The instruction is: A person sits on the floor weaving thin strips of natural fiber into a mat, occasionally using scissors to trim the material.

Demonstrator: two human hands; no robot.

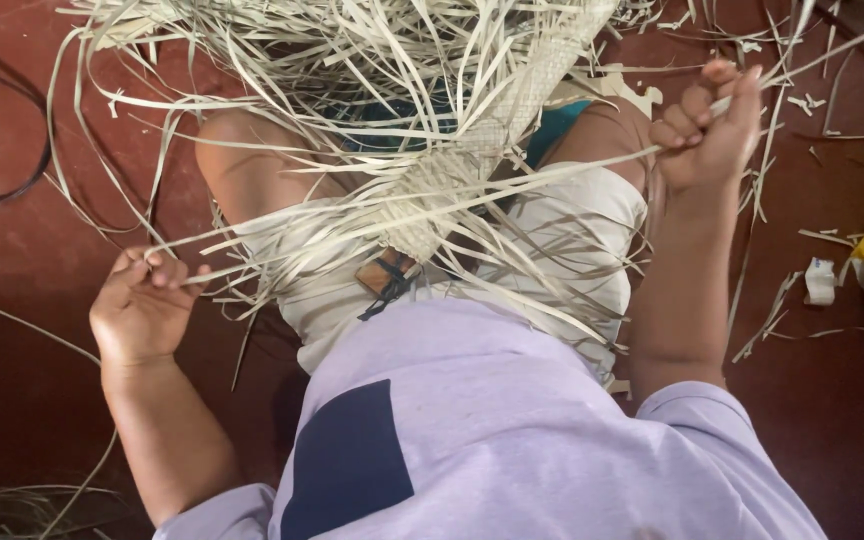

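Strip [432,195] runs diagonally; left hand [142,305] low, right hand [707,130] high.

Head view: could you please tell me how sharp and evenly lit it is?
Head view: soft, even light, no glare; the left hand and woven band are fairly sharp; the right hand is slightly blurred; the red floor darkens toward the lower corners.

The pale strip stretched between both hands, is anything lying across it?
Yes. Between the left hand and right hand, the pale strip runs through loose strips and across the woven band over the lap.
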